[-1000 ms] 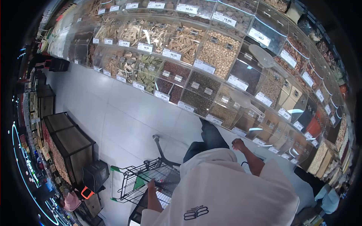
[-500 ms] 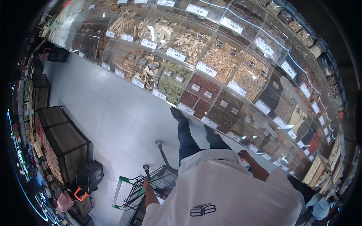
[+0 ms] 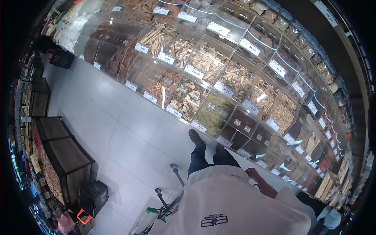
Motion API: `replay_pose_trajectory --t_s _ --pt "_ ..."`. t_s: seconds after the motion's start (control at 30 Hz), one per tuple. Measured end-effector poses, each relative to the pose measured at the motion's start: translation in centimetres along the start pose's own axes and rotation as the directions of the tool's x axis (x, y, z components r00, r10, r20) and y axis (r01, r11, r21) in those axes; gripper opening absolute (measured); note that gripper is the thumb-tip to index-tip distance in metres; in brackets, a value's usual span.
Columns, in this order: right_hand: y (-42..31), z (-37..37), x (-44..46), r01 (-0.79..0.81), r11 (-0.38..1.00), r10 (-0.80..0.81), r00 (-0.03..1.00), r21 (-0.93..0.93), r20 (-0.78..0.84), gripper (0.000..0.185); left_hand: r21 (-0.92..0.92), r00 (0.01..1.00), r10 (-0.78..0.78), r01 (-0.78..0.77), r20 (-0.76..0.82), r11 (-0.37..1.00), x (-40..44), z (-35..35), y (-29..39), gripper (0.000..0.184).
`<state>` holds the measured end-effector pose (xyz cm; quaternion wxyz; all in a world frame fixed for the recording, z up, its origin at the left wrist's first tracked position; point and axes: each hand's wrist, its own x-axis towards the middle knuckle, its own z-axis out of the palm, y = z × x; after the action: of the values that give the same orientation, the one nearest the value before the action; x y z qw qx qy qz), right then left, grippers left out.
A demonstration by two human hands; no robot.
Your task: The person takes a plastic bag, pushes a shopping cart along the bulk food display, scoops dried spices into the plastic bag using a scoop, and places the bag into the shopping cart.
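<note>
My right hand [image 3: 251, 172] hangs at my right side, beside the pale shirt [image 3: 243, 199]. Its fingers look curled in, and whether anything is inside them is hidden. A dark band circles that wrist. Of my left hand only a small patch of skin [image 3: 175, 210] shows at the shirt's left edge, close to the shopping cart [image 3: 164, 211], so its fingers are hidden. Ahead of my feet stand clear bins of dried goods, among them green leaves [image 3: 213, 113], dried slices [image 3: 188, 100] and round beige pieces [image 3: 284, 111].
White price tags [image 3: 194, 72] line the bin fronts. A black basket with an orange handle [image 3: 93, 196] stands on the floor at left, by a dark display stand [image 3: 66, 145]. Another black basket [image 3: 62, 58] is farther up the aisle. Pale tiles [image 3: 125, 149] lie between.
The view has shifted along the bins, which now sit farther right and lower. The cart has slid down, partly out of frame, and my left forearm is mostly hidden. My right hand stays at my side.
</note>
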<state>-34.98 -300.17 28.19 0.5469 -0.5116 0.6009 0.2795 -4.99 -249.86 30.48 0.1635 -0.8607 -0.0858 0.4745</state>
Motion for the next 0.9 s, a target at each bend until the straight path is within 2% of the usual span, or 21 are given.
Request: replay_pose_trajectory --t_s 0.1,0.43,0.57,0.77,0.9 --pt "-0.6 -0.1 -0.4 -0.040 0.990 0.040 0.999 0.138 0.006 0.024 -0.027 1.000 0.020 -0.020 0.015 0.999 -0.1 -1.2 1.0 0.040" --pt "-2.6 -0.8 -2.2 -0.185 0.979 0.187 0.982 0.085 -0.009 0.022 -0.064 0.997 0.056 -0.053 0.052 0.997 0.6 -4.2 4.4 0.040" --pt "-5.3 -1.1 -2.4 -0.179 0.982 0.179 0.984 0.056 0.002 0.021 -0.068 0.996 0.057 -0.053 0.063 0.996 0.7 -4.9 5.3 0.041" --pt "-6.7 -1.8 -2.7 -0.140 0.983 0.141 0.990 0.119 0.004 0.023 -0.063 0.996 0.063 -0.059 0.071 0.996 1.2 -6.4 6.8 0.041" --pt "-8.2 -1.8 -4.0 -0.206 0.969 0.210 0.978 0.135 -0.016 0.022 -0.057 0.995 0.062 -0.058 0.078 0.997 1.4 -7.4 7.6 0.041"
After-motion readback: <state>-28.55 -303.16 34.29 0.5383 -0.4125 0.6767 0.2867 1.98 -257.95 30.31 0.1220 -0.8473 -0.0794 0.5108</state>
